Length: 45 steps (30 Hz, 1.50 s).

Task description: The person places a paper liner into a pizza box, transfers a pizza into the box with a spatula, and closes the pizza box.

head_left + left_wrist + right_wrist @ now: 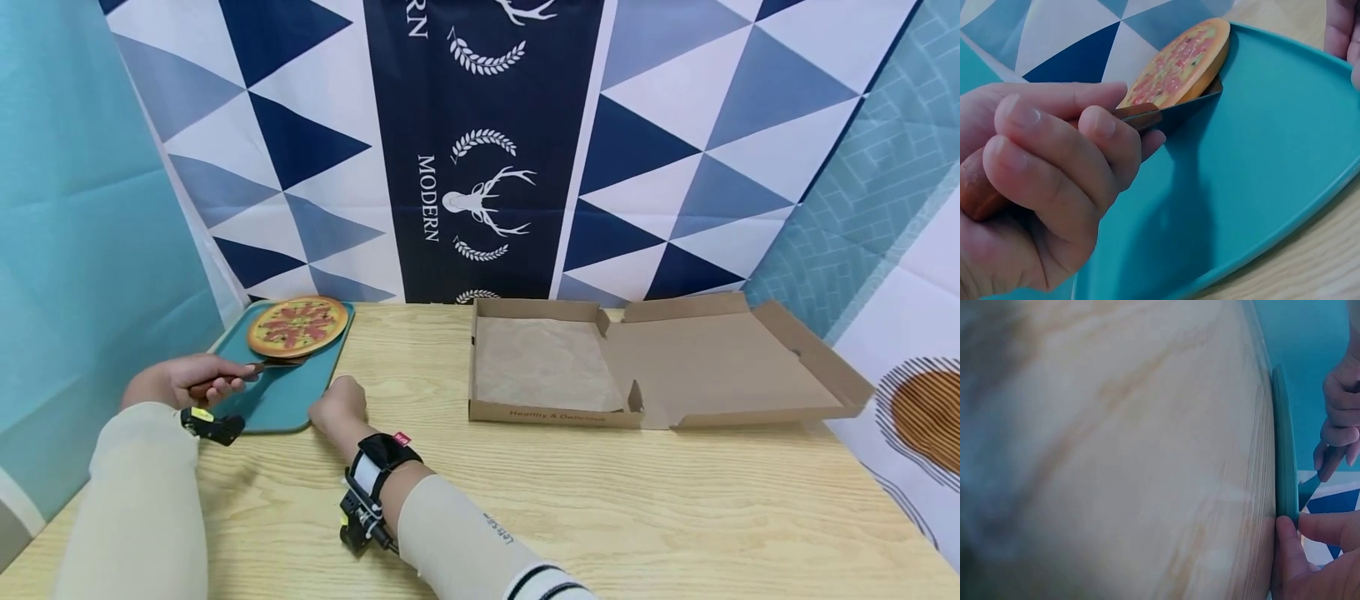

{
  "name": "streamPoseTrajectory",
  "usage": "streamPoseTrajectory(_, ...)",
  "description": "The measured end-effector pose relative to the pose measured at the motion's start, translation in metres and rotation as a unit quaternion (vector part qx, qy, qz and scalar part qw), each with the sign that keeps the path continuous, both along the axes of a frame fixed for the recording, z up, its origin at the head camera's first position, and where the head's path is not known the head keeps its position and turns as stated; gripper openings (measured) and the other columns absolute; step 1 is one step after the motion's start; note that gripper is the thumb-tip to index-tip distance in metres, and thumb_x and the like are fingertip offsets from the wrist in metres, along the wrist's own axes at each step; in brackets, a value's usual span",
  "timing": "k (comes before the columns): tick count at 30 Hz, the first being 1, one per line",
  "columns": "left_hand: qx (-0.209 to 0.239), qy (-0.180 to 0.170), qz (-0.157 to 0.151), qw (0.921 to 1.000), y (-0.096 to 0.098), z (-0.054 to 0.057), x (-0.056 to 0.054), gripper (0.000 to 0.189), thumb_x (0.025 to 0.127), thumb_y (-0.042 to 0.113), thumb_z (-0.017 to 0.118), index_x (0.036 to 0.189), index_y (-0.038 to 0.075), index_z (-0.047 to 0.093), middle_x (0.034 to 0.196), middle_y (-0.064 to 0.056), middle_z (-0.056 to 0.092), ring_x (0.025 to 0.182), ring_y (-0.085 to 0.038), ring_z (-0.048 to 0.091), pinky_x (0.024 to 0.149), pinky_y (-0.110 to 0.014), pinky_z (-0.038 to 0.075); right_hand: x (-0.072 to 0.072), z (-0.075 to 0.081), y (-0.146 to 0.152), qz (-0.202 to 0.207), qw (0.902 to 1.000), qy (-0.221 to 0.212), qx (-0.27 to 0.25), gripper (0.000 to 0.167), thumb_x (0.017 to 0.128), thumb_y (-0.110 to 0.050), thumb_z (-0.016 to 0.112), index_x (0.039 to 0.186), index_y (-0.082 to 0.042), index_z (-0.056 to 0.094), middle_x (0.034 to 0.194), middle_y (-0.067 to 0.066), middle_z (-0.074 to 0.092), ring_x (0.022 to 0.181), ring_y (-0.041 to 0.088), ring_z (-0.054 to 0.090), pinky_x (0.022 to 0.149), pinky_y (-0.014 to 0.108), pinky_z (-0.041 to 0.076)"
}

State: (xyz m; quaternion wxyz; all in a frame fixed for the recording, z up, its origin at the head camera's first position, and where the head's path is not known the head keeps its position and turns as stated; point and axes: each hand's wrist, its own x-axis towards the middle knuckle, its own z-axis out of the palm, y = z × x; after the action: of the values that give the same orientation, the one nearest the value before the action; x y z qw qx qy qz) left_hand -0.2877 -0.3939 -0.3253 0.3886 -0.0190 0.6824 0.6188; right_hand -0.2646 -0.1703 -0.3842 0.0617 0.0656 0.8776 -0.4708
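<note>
At the left of the table [600, 517], the handle of a spatula [288, 362] is grasped in the left hand [191, 377], fingers curled round the wood. The rim of the tray [281, 404] is pinched between thumb and finger of the right hand [340, 408], as best seen in the right wrist view. The blade is set under the near part of the pizza [297, 325], which is located over the far part of the tray and held at a tilt. A shadow is cast on the tray, apart from the blade, so the blade is taken to be raised; whether the pizza's far edge is touching the tray cannot be told. Well apart, to the right, an open box [555, 417] is placed, lined with paper [547, 362], its lid [720, 358] laid out to the right. Step in hand is judged to be the lifting of the pizza on the spatula. For the next move, the blade should be levelled and seated further under the pizza, with the tray kept steady; slipping is considered possible at this tilt.
</note>
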Motion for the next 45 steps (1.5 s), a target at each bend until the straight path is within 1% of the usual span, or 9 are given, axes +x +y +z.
streamPoseTrajectory(8, 0.017, -0.027, 0.129, 0.9911, 0.015, 0.001, 0.000, 0.033, 0.106, 0.017, 0.040, 0.088, 0.007, 0.066, 0.062, 0.005, 0.056, 0.044, 0.002, 0.046, 0.046, -0.010, 0.041, 0.000, 0.001, 0.000, 0.003, 0.9999, 0.000, 0.010, 0.025, 0.080, -0.006, 0.076, 0.072, -0.010, 0.053, 0.069, 0.003, 0.049, 0.060, 0.018, 0.043, 0.053, 0.029, 0.037)
streamPoseTrajectory(14, 0.053, -0.048, 0.170, 0.9828, 0.022, 0.000, -0.002, 0.034, 0.106, 0.015, 0.038, 0.088, 0.003, 0.064, 0.061, 0.003, 0.054, 0.045, 0.001, 0.046, 0.045, -0.011, 0.040, -0.001, -0.001, 0.000, 0.003, 1.0000, 0.005, 0.008, 0.027, 0.079, -0.005, 0.076, 0.068, -0.009, 0.051, 0.067, 0.003, 0.047, 0.058, 0.018, 0.041, 0.052, 0.029, 0.035)
streamPoseTrajectory(16, 0.087, -0.058, 0.186, 0.9771, 0.022, -0.001, -0.001, 0.035, 0.106, 0.013, 0.036, 0.090, 0.002, 0.065, 0.064, 0.000, 0.055, 0.047, 0.000, 0.047, 0.045, -0.011, 0.040, -0.001, 0.001, 0.001, 0.002, 1.0000, 0.005, 0.006, 0.028, 0.079, -0.004, 0.076, 0.068, -0.009, 0.051, 0.067, 0.003, 0.046, 0.058, 0.018, 0.040, 0.052, 0.029, 0.034)
streamPoseTrajectory(20, 0.159, -0.084, 0.226, 0.9574, 0.023, -0.004, 0.004, 0.036, 0.105, 0.010, 0.036, 0.095, -0.001, 0.068, 0.075, -0.007, 0.063, 0.055, -0.003, 0.056, 0.052, -0.011, 0.045, -0.001, 0.002, 0.002, 0.004, 1.0000, 0.001, -0.001, 0.029, 0.080, -0.003, 0.075, 0.068, -0.010, 0.049, 0.066, 0.003, 0.045, 0.057, 0.018, 0.040, 0.051, 0.029, 0.033)
streamPoseTrajectory(23, 0.182, -0.092, 0.248, 0.9470, 0.024, -0.005, 0.006, 0.034, 0.104, 0.009, 0.037, 0.096, -0.004, 0.067, 0.082, -0.010, 0.064, 0.058, -0.005, 0.057, 0.056, -0.011, 0.047, -0.001, 0.002, 0.003, 0.006, 0.9999, -0.004, -0.013, 0.031, 0.080, -0.002, 0.074, 0.066, -0.010, 0.048, 0.064, 0.003, 0.044, 0.055, 0.019, 0.039, 0.050, 0.030, 0.031)
streamPoseTrajectory(29, 0.200, -0.099, 0.242, 0.9442, 0.027, -0.006, 0.005, 0.030, 0.105, 0.009, 0.031, 0.102, -0.004, 0.058, 0.079, -0.009, 0.057, 0.052, -0.004, 0.047, 0.047, -0.012, 0.040, 0.001, 0.005, 0.004, 0.013, 0.9998, -0.011, -0.014, 0.025, 0.081, -0.003, 0.073, 0.069, -0.008, 0.052, 0.067, 0.004, 0.048, 0.056, 0.019, 0.042, 0.050, 0.030, 0.034)
streamPoseTrajectory(36, 0.201, -0.088, 0.205, 0.9539, 0.037, -0.006, 0.003, 0.019, 0.106, 0.009, 0.023, 0.112, 0.001, 0.039, 0.075, -0.007, 0.051, 0.051, -0.003, 0.043, 0.045, -0.013, 0.039, 0.001, 0.003, 0.003, 0.001, 1.0000, -0.005, -0.003, 0.024, 0.078, -0.004, 0.077, 0.070, -0.008, 0.054, 0.068, 0.005, 0.050, 0.057, 0.019, 0.042, 0.050, 0.031, 0.035)
streamPoseTrajectory(42, 0.207, -0.084, 0.212, 0.9512, 0.042, -0.008, 0.009, 0.022, 0.105, 0.009, 0.023, 0.104, -0.001, 0.042, 0.073, -0.006, 0.052, 0.050, -0.003, 0.044, 0.045, -0.012, 0.039, -0.001, 0.000, 0.003, 0.008, 1.0000, -0.002, -0.003, 0.023, 0.079, -0.004, 0.077, 0.069, -0.007, 0.056, 0.067, 0.006, 0.051, 0.055, 0.019, 0.040, 0.050, 0.030, 0.034)
streamPoseTrajectory(45, 0.205, -0.066, 0.203, 0.9552, 0.041, -0.010, 0.014, 0.021, 0.105, 0.008, 0.023, 0.105, -0.002, 0.042, 0.073, -0.006, 0.052, 0.051, -0.003, 0.044, 0.045, -0.012, 0.039, -0.001, 0.001, 0.003, 0.012, 0.9999, -0.004, -0.004, 0.022, 0.079, -0.005, 0.077, 0.071, -0.007, 0.057, 0.069, 0.006, 0.051, 0.057, 0.019, 0.042, 0.051, 0.030, 0.035)
